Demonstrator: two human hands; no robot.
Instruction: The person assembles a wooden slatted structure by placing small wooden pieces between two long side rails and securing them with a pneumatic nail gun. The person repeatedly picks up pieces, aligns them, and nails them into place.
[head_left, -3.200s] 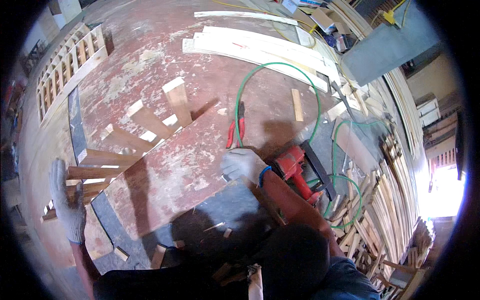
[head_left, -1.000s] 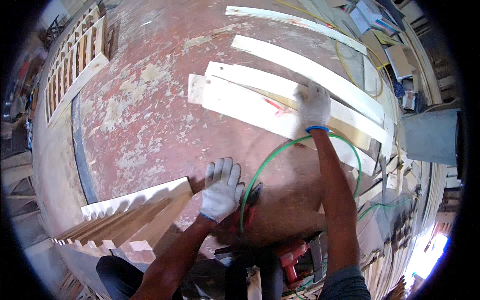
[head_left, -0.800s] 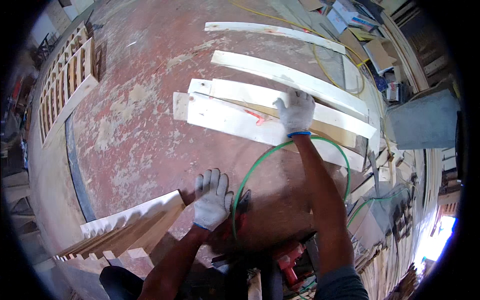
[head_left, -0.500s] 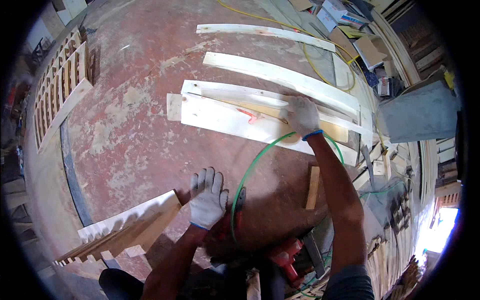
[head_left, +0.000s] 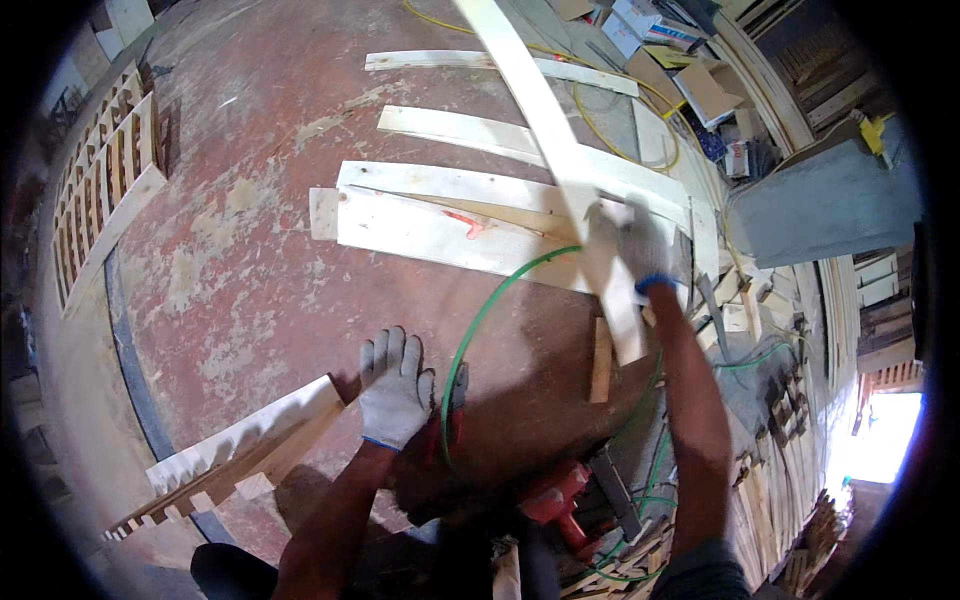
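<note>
My right hand (head_left: 648,245), in a pale work glove with a blue cuff, is blurred but closed on a long pale wooden board (head_left: 535,95). The board slants across the other planks, its far end leaving the top of the picture. Beneath it lie a wide plank (head_left: 400,226) with a red mark and narrower planks (head_left: 455,125). My left hand (head_left: 395,388), gloved too, has its fingers stretched and holds nothing. It is nearest a slatted wooden frame (head_left: 245,435) at the lower left and a green hose (head_left: 482,318) that curves beside it.
A red power tool (head_left: 555,495) is near my body. A short wood block (head_left: 600,360) lies by the held board's near end. At the far left stands a slatted frame (head_left: 105,190). To the right are a grey bin-like object (head_left: 825,210), cardboard boxes (head_left: 715,90) and stacked slats (head_left: 760,510).
My right hand has taken up a long board from among the planks and swung it to a steep slant. My left hand remains open near the frame. The view has shifted slightly.
</note>
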